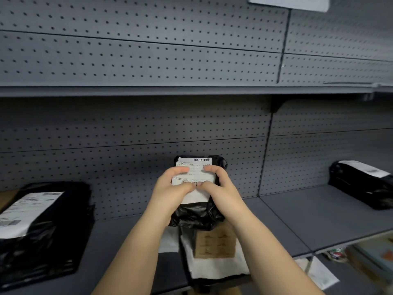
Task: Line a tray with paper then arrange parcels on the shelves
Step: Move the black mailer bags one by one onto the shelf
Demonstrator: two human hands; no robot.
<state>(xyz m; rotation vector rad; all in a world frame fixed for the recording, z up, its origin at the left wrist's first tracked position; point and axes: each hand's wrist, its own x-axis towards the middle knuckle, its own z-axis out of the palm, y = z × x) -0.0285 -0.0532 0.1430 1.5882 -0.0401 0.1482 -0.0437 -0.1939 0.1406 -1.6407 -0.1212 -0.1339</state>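
Both hands, L [172, 188] & R [221, 188], grip 1 black parcel [197, 213] w/ label; 2 more parcels on shelf [297, 213].

Both forearms bare; left hand [170, 188] & right hand [221, 188] ungloved.

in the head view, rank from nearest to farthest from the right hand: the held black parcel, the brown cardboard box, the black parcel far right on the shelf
1. Held black plastic parcel with white label, gripped by the right hand.
2. Brown cardboard box, just below.
3. Black plastic parcel, far right on the shelf.
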